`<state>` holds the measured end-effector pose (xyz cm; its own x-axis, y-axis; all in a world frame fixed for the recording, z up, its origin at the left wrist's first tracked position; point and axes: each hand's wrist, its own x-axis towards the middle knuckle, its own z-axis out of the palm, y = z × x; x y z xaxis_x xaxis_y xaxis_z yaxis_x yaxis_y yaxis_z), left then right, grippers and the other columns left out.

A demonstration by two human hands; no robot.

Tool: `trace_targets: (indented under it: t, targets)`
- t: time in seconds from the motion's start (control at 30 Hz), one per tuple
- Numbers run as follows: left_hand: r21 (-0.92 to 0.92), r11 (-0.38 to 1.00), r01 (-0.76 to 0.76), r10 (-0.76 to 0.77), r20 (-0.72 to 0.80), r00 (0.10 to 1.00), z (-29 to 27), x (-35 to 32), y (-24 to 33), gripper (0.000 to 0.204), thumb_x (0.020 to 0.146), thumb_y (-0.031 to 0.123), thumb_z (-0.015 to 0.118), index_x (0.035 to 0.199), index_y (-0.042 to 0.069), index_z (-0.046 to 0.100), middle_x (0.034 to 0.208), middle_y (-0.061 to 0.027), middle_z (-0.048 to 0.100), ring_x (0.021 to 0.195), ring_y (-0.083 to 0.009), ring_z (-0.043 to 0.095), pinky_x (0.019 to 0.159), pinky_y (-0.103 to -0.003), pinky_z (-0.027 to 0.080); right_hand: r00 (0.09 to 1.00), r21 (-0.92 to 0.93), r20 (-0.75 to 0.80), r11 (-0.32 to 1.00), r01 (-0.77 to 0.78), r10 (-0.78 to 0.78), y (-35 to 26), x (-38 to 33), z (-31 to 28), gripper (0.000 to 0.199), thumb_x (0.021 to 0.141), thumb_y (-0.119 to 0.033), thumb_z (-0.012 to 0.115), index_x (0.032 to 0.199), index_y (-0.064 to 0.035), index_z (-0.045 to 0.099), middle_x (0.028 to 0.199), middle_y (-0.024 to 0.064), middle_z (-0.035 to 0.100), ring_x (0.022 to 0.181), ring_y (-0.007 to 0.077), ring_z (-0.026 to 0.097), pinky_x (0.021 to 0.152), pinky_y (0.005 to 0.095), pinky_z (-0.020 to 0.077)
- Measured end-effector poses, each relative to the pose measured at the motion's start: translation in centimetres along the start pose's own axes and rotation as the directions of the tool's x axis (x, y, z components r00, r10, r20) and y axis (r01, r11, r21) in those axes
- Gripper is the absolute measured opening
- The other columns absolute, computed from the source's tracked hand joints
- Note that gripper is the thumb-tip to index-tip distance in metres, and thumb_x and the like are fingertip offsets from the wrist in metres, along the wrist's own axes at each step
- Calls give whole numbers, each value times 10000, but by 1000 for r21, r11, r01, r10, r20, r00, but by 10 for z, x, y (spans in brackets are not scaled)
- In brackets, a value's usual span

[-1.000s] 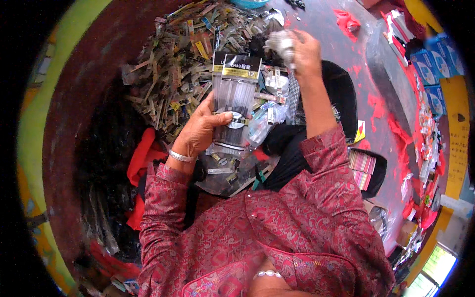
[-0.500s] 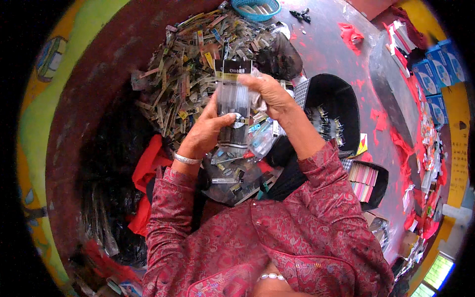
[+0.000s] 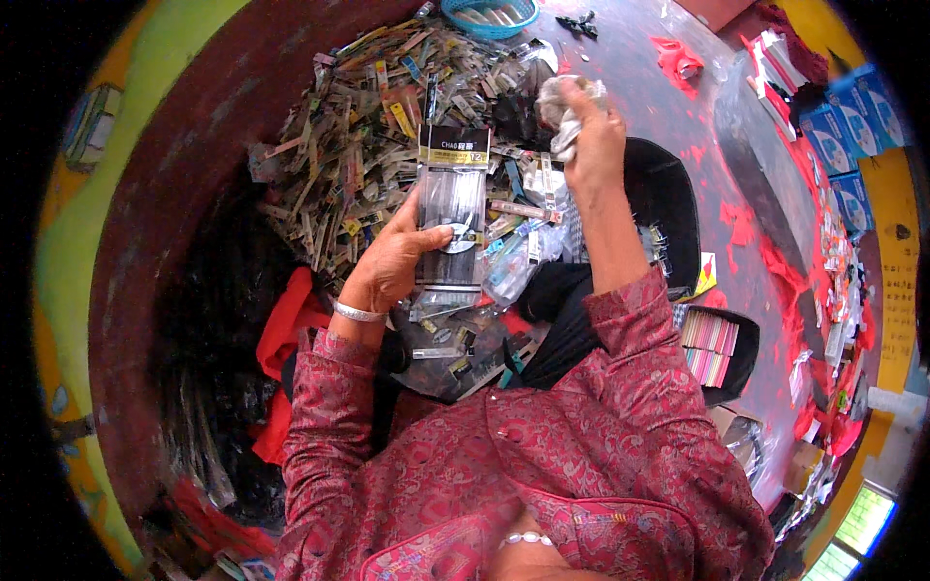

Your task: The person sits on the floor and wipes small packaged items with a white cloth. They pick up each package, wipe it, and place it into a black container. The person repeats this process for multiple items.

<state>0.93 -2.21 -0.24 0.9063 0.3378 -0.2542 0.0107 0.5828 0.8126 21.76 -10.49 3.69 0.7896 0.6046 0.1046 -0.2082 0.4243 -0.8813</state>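
A blue basket holding small packets sits beyond the packet heap. Over the heap, left hand fingers pinch a clear packet; right hand clenches crumpled plastic.

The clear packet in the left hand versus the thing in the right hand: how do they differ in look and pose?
The clear flat packet with its dark header card is held upright and smooth in the left hand; the crumpled clear wrapper is bunched into a wad in the right hand. The packet sits nearer the body, the wrapper is raised farther out over the pile of packets. Both look like clear plastic.
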Motion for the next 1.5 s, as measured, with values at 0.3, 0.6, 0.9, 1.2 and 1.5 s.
trace_targets:
  t: [0.3,0.6,0.9,1.2,1.5]
  targets:
    - [-40,998,39,-36,65,997,19,-14,16,594,752,53,583,1283,31,318,1145,-133,533,932,-286,601,812,-392,488,886,-841,206,388,377,-416,27,3,-3,160,697,-156,685,778,-41,608,754,64,602,676,176,570,643,303,448]
    - [-311,944,113,-52,196,979,14,-15,22,568,723,115,662,1196,-39,388,1059,-225,568,863,-269,625,754,-351,533,582,-104,475,699,-707,660,39,-17,2,472,750,-259,660,1122,-3,521,1025,118,600,839,188,606,713,333,514]
    - [-533,796,286,-130,311,942,8,-16,2,362,783,97,567,1083,-72,458,902,-211,603,822,-285,632,626,-393,555,411,108,844,640,-761,346,47,-16,21,760,617,-189,726,1245,52,372,1063,129,550,939,210,572,849,322,462]
    - [-201,977,72,-36,176,984,3,-4,-3,549,815,307,599,1241,41,377,1201,-175,487,1062,-291,515,856,-376,451,687,-156,386,777,-609,616,30,-18,21,308,679,-145,723,918,-13,579,866,85,608,681,163,600,578,299,511]
    - [-242,963,120,-49,281,958,13,-6,-2,616,804,289,599,1275,-11,341,1225,-180,472,1098,-330,501,917,-442,420,866,-584,119,740,-335,486,35,-8,7,248,687,-236,713,755,-9,639,672,24,587,584,101,510,527,258,400]
